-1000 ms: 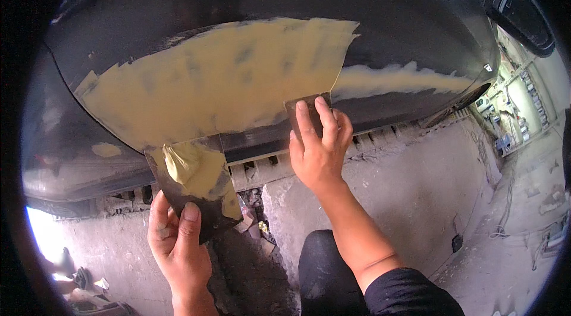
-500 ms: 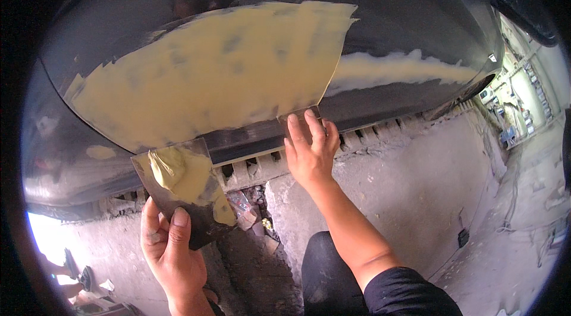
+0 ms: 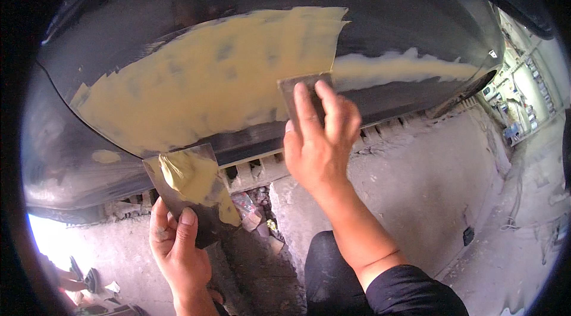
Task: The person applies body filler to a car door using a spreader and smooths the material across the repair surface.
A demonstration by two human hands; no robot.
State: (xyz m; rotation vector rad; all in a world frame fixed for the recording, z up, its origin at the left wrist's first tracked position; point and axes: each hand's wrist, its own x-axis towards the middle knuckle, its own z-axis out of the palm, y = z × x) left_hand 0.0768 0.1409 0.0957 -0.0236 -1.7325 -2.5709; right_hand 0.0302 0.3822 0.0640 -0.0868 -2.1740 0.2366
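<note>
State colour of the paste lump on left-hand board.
Paste lump: pale yellow; best in head view.

At the near left, the bare left hand (image 3: 179, 256) is gripping a dark, flat rectangular plate (image 3: 199, 215) bearing a glossy yellowish paste lump (image 3: 172, 172); farther right, the bare right hand (image 3: 321, 146) is holding a small dark rectangular spreader (image 3: 290, 91) at the broad yellowish filler patch (image 3: 220, 81) covering a black car panel (image 3: 392, 10).

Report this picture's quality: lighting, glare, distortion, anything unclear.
Head view: white glare burns out the lower-left rim; head view: the dark car panel is dim, while the yellow filler, left hand and right hand read clearly; head view: black corners surround a fisheye image that bows edges near its rim, and small items at far right are too small to identify.
</note>
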